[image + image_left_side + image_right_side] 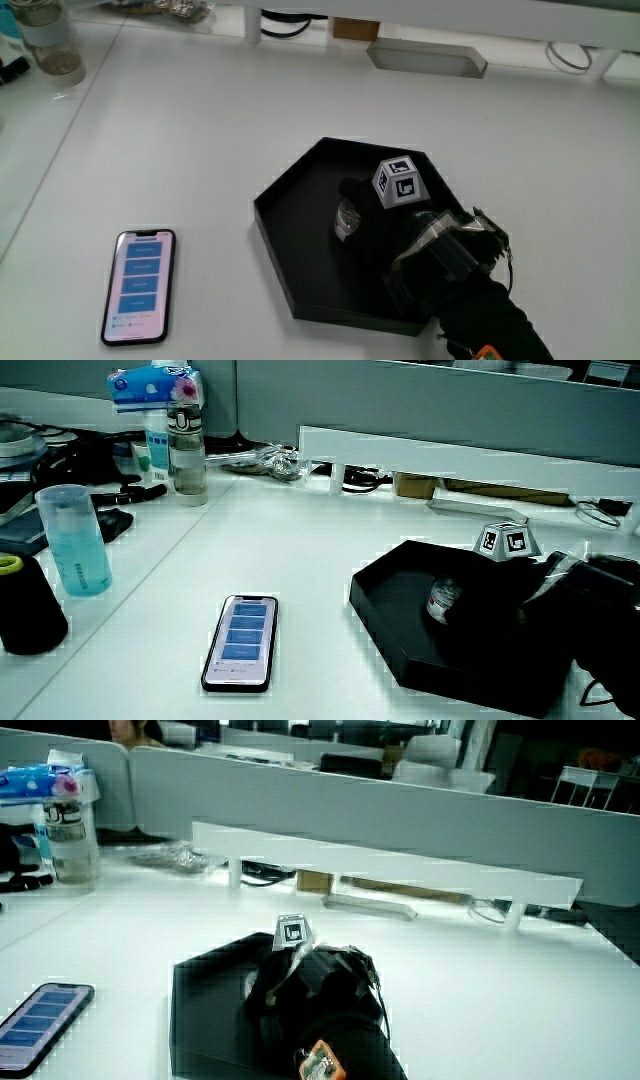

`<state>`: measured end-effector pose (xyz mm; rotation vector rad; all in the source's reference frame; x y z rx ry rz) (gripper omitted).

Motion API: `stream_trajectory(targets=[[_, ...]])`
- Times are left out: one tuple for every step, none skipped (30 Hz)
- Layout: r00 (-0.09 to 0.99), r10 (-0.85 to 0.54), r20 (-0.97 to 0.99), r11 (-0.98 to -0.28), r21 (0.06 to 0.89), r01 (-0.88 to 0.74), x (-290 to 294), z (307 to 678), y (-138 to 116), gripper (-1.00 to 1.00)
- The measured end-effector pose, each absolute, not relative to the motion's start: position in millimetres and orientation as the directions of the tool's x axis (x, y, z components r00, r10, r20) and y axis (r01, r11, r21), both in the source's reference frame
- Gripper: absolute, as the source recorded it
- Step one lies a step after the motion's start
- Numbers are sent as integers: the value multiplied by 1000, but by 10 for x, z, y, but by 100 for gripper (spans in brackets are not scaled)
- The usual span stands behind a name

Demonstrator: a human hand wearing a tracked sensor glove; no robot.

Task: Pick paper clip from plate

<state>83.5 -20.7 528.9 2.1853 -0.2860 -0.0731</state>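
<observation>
Main view: white table point(200, 150) with a smartphone point(140, 287) beside the black hexagonal plate point(290, 230); the hand point(400, 235) lies inside the plate, fingers curled around a small shiny object point(347, 218), presumably the paper clip. Side views: hand point(540, 605) over plate point(400, 620); low partition point(350, 795); bare tabletop surrounds the plate point(200, 1010).
</observation>
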Motion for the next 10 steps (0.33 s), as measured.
stream_trajectory(targets=[[969,-238,60,-576,795,-191,816,5254,-229,100],[966,-248,70,-576,791,-205,799,5224,-250,100],[968,-240,76,-578,790,-205,795,5193,-271,100],[969,-236,76,-593,779,-205,795,5161,-289,100],[969,-230,87,-581,786,-209,799,5160,-302,100],[970,-228,79,-592,780,-203,790,5120,-314,100],[970,-228,86,-584,785,-207,781,5126,-322,100],[968,-235,87,-601,770,-215,759,5086,-328,100],[966,-239,97,-581,783,-222,753,5101,-335,100],[966,-238,97,-585,780,-223,762,5099,-347,100]])
